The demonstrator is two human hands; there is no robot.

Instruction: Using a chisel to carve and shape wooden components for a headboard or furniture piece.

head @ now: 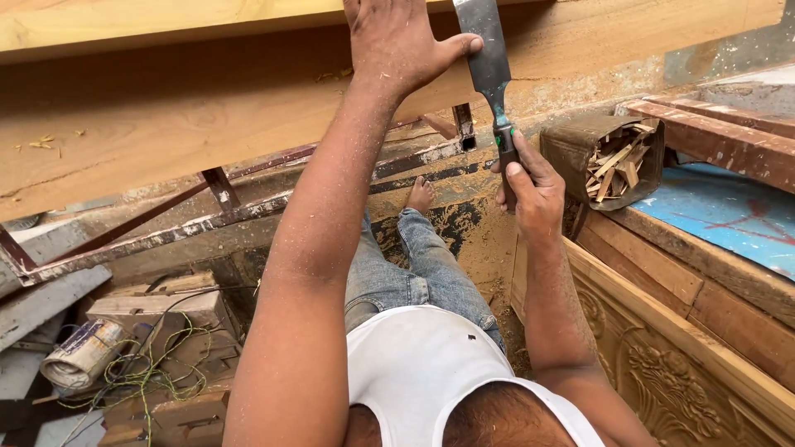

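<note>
My right hand (530, 189) is closed around the handle of a wide flat chisel (489, 62), blade pointing up at the long wooden plank (182, 116) that spans the view. My left hand (397, 41) presses flat on the plank's face, fingers spread, thumb touching the chisel blade's left edge. Both forearms are dusted with sawdust. Below, my legs in jeans and a bare foot (421, 194) rest on the dusty floor.
A rusty metal frame (215, 217) supports the plank. A tin of wood offcuts (613, 157) sits at right, beside a carved wooden panel (662, 364) and a blue board (729, 215). Wood blocks, green wire (157, 372) and a paper roll (83, 354) lie at lower left.
</note>
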